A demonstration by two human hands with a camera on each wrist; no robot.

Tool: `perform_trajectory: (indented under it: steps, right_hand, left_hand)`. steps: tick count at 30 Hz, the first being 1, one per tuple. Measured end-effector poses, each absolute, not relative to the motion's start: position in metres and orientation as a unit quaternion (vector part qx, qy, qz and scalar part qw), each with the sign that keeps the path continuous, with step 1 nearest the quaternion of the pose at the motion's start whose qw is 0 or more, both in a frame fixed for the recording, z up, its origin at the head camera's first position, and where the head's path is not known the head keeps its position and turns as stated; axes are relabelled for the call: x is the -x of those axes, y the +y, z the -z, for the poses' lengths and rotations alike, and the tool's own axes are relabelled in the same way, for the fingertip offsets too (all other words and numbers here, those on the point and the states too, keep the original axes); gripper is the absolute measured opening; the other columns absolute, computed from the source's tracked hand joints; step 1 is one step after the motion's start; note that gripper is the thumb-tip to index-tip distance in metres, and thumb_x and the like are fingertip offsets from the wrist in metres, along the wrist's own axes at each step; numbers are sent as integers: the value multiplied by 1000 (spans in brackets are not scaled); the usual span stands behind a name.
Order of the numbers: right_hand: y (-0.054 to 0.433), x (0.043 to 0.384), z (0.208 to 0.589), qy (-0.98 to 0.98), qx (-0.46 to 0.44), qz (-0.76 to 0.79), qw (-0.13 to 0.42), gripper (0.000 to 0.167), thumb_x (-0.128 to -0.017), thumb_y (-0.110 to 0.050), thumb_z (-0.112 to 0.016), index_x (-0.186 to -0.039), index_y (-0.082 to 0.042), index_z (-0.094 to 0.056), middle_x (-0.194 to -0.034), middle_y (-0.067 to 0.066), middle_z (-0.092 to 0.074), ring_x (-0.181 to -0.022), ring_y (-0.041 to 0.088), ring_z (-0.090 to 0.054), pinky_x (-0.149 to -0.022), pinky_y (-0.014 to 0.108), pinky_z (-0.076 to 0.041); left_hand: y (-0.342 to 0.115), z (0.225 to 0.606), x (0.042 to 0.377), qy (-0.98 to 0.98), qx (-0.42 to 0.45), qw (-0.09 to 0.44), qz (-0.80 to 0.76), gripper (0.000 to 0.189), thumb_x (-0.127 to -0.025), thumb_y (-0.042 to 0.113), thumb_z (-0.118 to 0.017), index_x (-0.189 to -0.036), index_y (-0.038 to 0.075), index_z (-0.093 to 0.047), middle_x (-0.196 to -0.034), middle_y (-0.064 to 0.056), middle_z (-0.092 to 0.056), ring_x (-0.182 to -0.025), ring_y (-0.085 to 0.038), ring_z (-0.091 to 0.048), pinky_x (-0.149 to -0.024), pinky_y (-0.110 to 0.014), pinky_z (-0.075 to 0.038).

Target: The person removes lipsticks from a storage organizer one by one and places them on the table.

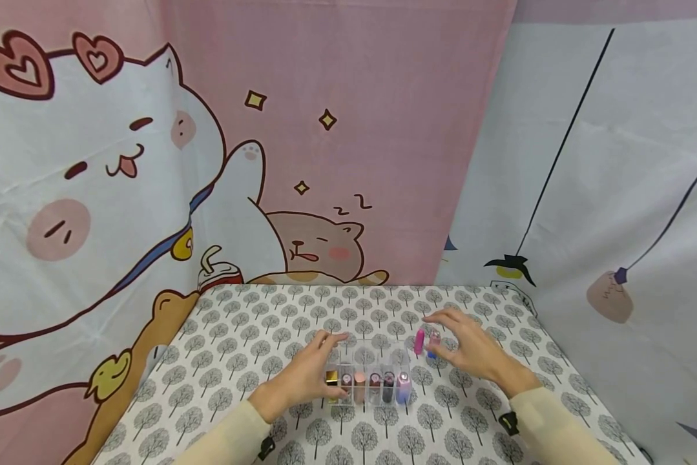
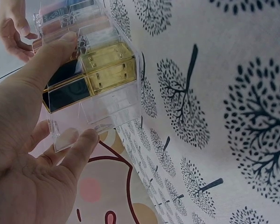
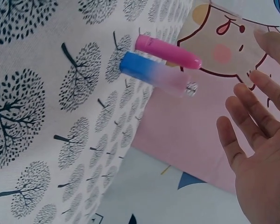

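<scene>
A clear plastic lipstick organizer (image 1: 377, 406) stands on the table with several lipsticks in its front row. My left hand (image 1: 304, 373) grips its left end, thumb at the front and fingers behind, as the left wrist view shows. Near that thumb are black-and-gold lipsticks (image 2: 111, 69). At the row's right end sits a pink-to-blue lipstick (image 1: 403, 389). Right of the organizer, a bright pink tube (image 3: 168, 51) and another blue-to-pink lipstick (image 3: 151, 73) with a jewelled top stand upright. Beside these two is my right hand (image 1: 476, 349), fingers spread and apart from them in the right wrist view.
The table is covered by a white cloth (image 1: 232, 381) printed with grey trees. Behind it hangs a pink curtain (image 1: 383, 129) with cartoon animals, and a pale curtain (image 1: 557, 226) hangs along the right side.
</scene>
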State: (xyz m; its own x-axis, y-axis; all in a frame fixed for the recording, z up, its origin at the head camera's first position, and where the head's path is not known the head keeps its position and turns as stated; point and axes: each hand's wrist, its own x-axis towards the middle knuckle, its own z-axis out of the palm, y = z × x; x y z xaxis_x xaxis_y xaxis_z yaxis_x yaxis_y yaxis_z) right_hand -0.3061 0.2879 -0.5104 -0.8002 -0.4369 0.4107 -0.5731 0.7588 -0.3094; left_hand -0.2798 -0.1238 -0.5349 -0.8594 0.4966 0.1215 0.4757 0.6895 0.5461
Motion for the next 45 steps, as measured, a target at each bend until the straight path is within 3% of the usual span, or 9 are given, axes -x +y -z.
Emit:
perform_trajectory:
  steps: [5, 11, 15, 21, 26, 33, 40, 45]
  right_hand:
    - [281, 300, 504, -925, -283, -208, 148, 61, -101, -40, -92, -156, -20, -72, -158, 9, -71, -146, 41, -69, -120, 76, -58]
    - [272, 292, 497, -923, -302, -198, 136, 61, -102, -42, -91, -156, -22, -72, -155, 2, -72, -141, 34, -71, -119, 70, -62]
    - [267, 288, 496, -921, -315, -178, 143, 60, -101, -45, -91, -154, -23, -73, -151, -1, -73, -138, 29, -73, -117, 64, -65]
    - [263, 283, 494, -916, -335, -167, 142, 60, -99, -48, -93, -151, -23, -75, -147, -4, -75, -124, 17, -75, -109, 56, -70]
    - [259, 280, 494, -914, -353, -161, 119, 61, -99, -49, -92, -152, -23, -74, -151, -1, -73, -131, 23, -74, -111, 59, -69]
    - [252, 275, 496, -903, -385, -165, 97, 62, -97, -46, -94, -149, -18, -75, -151, -4, -72, -131, 18, -73, -111, 51, -70]
    - [242, 271, 498, -898, -406, -138, 96, 57, -99, -50, -92, -145, -20, -77, -150, -2, -76, -141, 31, -73, -120, 64, -63]
    - [239, 272, 504, -887, -432, -109, 118, 53, -100, -50, -91, -141, -20, -79, -145, -4, -79, -137, 28, -76, -121, 65, -62]
  left_hand:
    - [-124, 534, 281, 919, -266, 17, -291, 124, -78, 39, -109, -180, 27, -40, -161, -14, -57, -95, -6, -61, -92, -28, -66]
    - [-123, 534, 282, 923, -263, 13, -280, 124, -78, 40, -109, -180, 29, -40, -161, -11, -57, -101, -13, -68, -98, -35, -70]
    - [-123, 535, 282, 923, -265, 13, -280, 124, -79, 40, -109, -180, 28, -40, -161, -12, -57, -97, -8, -64, -95, -31, -68]
    - [-122, 536, 281, 923, -262, 14, -282, 124, -78, 39, -109, -180, 28, -39, -161, -11, -57, -111, -22, -72, -102, -40, -71]
    - [-122, 535, 280, 924, -259, 13, -282, 125, -78, 37, -109, -180, 28, -39, -163, -10, -56, -121, -29, -74, -109, -48, -70]
    - [-122, 535, 281, 924, -259, 12, -279, 125, -78, 37, -110, -180, 27, -39, -164, -12, -56, -121, -30, -74, -110, -49, -70]
    - [-122, 535, 279, 924, -259, 16, -282, 125, -78, 37, -110, -180, 29, -39, -163, -13, -57, -115, -27, -74, -106, -46, -71]
    - [-122, 534, 279, 924, -259, 16, -282, 125, -78, 38, -110, -180, 29, -39, -163, -12, -56, -114, -26, -74, -104, -44, -71]
